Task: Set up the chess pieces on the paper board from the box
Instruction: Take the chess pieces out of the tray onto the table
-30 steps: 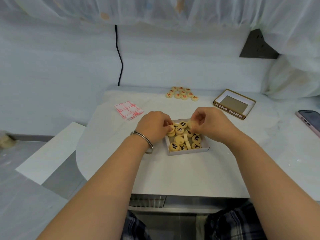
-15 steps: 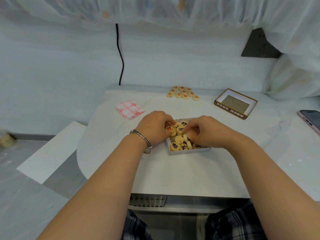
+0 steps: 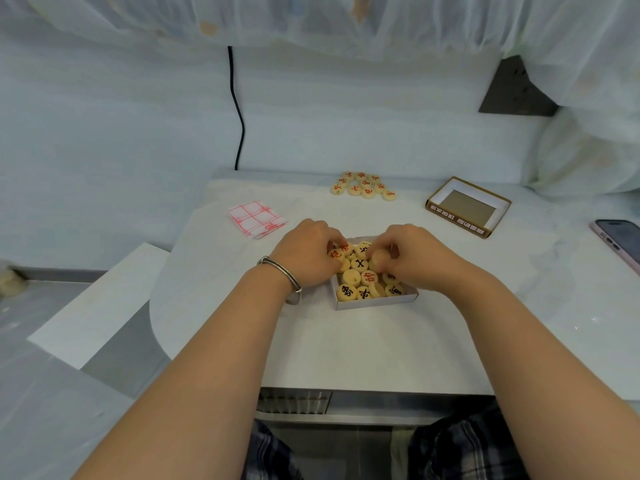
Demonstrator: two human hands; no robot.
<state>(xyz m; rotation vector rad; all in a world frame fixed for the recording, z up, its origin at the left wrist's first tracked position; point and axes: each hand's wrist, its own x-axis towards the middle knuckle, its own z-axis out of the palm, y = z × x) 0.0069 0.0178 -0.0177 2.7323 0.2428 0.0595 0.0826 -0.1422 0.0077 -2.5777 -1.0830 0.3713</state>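
A shallow white box (image 3: 377,302) sits on the table in front of me, filled with several round wooden chess pieces (image 3: 360,280) marked in black and red. My left hand (image 3: 304,254), with a metal bangle on the wrist, reaches in at the box's left side and its fingers curl on a red-marked piece (image 3: 336,254). My right hand (image 3: 412,254) is over the box's right half and pinches a plain-faced piece (image 3: 379,257) between thumb and fingers. A folded paper board (image 3: 256,219) with red grid lines lies to the left, behind the box.
A cluster of several red-marked pieces (image 3: 362,185) lies at the table's far edge. The brown box lid (image 3: 467,206) rests open-side up at the back right. A phone (image 3: 620,237) lies at the right edge. A black cable (image 3: 237,109) hangs down the wall.
My right hand dipped from the box's far edge into its middle, and now lifts a piece slightly. My left hand stayed at the box's left side.
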